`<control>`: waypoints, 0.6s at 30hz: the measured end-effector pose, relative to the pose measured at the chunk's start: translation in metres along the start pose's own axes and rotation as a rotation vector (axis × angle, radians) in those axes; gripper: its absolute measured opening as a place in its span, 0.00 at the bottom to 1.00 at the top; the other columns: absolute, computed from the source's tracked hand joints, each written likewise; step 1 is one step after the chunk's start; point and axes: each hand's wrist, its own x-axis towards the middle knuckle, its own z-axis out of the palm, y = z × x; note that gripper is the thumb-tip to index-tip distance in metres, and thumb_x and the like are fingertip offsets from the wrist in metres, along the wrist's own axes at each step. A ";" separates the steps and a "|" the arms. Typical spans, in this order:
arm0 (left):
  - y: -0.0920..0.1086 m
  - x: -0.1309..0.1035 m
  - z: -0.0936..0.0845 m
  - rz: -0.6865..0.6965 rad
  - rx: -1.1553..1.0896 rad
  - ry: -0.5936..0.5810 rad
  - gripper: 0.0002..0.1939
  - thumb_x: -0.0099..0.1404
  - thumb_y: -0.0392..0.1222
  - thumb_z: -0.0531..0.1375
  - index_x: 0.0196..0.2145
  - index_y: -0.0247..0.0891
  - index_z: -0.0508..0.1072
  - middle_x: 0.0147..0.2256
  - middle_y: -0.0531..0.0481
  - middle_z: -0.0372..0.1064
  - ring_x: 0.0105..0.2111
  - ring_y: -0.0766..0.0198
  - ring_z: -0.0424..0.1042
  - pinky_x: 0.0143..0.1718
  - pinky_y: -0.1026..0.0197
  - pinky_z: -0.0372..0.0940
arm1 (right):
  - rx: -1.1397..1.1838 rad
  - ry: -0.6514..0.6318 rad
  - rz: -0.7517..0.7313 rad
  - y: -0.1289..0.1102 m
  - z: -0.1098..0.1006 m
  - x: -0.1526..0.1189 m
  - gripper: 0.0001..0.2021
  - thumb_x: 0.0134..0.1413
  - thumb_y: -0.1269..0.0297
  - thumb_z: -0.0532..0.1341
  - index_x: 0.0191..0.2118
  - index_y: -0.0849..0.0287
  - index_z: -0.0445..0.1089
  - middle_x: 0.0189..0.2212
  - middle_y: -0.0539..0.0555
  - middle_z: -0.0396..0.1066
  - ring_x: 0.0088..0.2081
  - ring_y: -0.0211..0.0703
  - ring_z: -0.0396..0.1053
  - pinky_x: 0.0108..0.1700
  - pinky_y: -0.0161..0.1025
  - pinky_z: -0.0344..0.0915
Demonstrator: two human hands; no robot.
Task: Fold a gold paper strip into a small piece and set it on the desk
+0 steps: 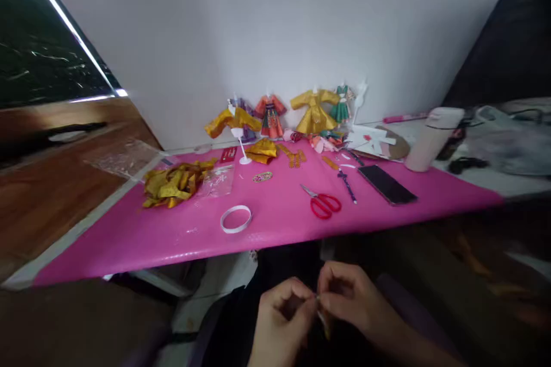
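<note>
Below the table's front edge, over my lap, my left hand [286,315] and my right hand [346,295] meet with their fingertips pinched together. Between them is a small strip of golden fabric [326,325] that hangs down, with something pale at its upper end. My fingers cover most of it, so its shape is unclear. On the table above my hands lie red-handled scissors [325,205], blades pointing up and left. A white ring, like a roll of tape [236,219], rests left of them.
Golden fabric scraps [178,183] and a clear plastic bag [218,180] lie on the pink table [275,212] at left. Small doll dresses [315,112] stand against the wall. A dark phone [387,184] and a pale bottle [434,140] are at right.
</note>
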 end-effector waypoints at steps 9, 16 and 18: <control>-0.001 0.003 0.001 0.011 -0.040 -0.022 0.15 0.53 0.49 0.66 0.20 0.36 0.71 0.17 0.54 0.62 0.16 0.71 0.56 0.17 0.69 0.51 | 0.047 -0.034 0.037 0.001 0.000 0.000 0.09 0.51 0.60 0.65 0.27 0.57 0.66 0.20 0.47 0.67 0.22 0.39 0.65 0.26 0.37 0.61; -0.001 0.002 0.002 0.003 -0.077 -0.024 0.16 0.53 0.50 0.67 0.20 0.35 0.71 0.17 0.55 0.61 0.14 0.73 0.55 0.16 0.70 0.50 | 0.037 -0.018 0.033 0.006 -0.001 0.000 0.09 0.51 0.61 0.65 0.27 0.58 0.66 0.20 0.47 0.67 0.22 0.38 0.65 0.26 0.36 0.60; -0.001 0.001 0.001 0.004 -0.085 -0.023 0.16 0.53 0.50 0.68 0.20 0.35 0.71 0.17 0.55 0.61 0.15 0.73 0.55 0.16 0.70 0.50 | 0.032 -0.004 0.027 0.008 -0.001 -0.001 0.09 0.51 0.62 0.65 0.27 0.58 0.67 0.20 0.47 0.67 0.22 0.37 0.64 0.26 0.35 0.59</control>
